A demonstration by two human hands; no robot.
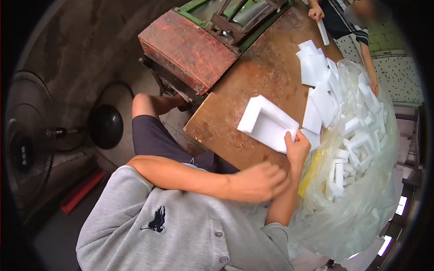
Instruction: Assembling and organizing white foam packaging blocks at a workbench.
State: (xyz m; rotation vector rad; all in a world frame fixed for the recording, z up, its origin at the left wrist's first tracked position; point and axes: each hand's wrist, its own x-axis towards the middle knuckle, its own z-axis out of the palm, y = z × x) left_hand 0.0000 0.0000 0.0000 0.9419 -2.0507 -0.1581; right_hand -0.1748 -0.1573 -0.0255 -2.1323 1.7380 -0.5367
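Observation:
A white foam tray [271, 128], with raised walls around a sunken middle, is tilted over the wooden table. My right hand [297, 147] grips its near right corner, thumb on the inner side. Close to my right wrist is my left hand [257, 182], its fingers curled but smeared by motion, so what they hold, if anything, does not show. Beyond the tray, flat white foam sheets [323, 106] lie in a loose heap on the table.
Right of the table [266, 67], a large clear plastic bag [357, 207] bulges with white foam pieces. Across it, a co-worker's hand [316, 13] holds a foam strip. A red metal box [187, 47] belongs to a green-framed machine. Fans stand at left.

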